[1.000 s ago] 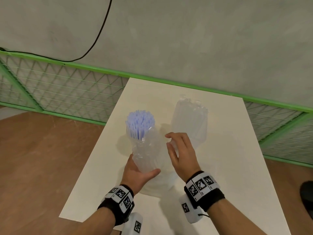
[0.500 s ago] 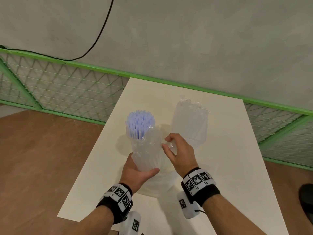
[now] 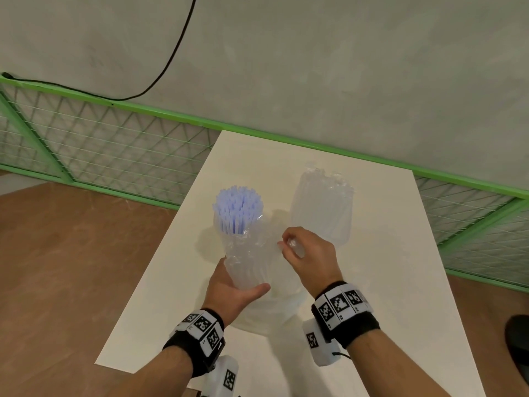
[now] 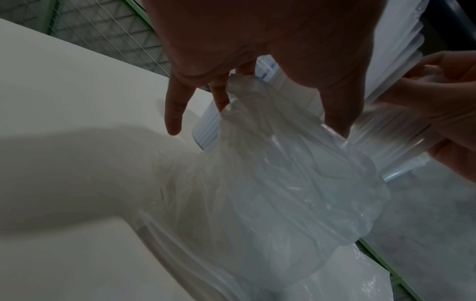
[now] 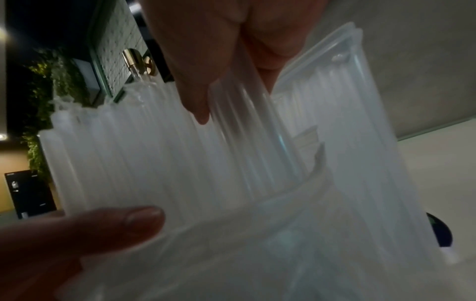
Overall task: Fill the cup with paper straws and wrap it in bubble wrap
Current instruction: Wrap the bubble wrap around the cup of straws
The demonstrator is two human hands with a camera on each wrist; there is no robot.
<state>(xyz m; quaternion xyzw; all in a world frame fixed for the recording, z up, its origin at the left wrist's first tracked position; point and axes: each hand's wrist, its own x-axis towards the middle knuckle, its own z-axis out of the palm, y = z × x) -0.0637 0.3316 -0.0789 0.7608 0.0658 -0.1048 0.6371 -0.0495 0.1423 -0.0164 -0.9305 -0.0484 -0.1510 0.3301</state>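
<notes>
A cup (image 4: 206, 130) packed with pale blue paper straws (image 3: 237, 209) stands on the white table (image 3: 386, 276), mostly covered by a clear ribbed air-column bubble wrap (image 3: 252, 262). My left hand (image 3: 229, 293) grips the wrapped cup from the near left side, thumb across its front. My right hand (image 3: 303, 253) pinches a fold of the wrap (image 5: 244, 130) at the cup's right, fingers curled on it. In the left wrist view, loose wrap (image 4: 283, 183) hangs bunched below my fingers (image 4: 175, 110). The cup's body is largely hidden by the wrap.
A second upright roll of clear air-column wrap (image 3: 323, 204) stands behind and right of the cup. A green wire fence (image 3: 114, 144) runs behind the table against a grey wall. The table's left edge (image 3: 148, 282) drops to brown floor. A dark shoe (image 3: 518, 336) shows at far right.
My right hand went from flat fingers against the wrap to curled fingers pinching a fold and drew it slightly right. The left hand and the cup stayed put.
</notes>
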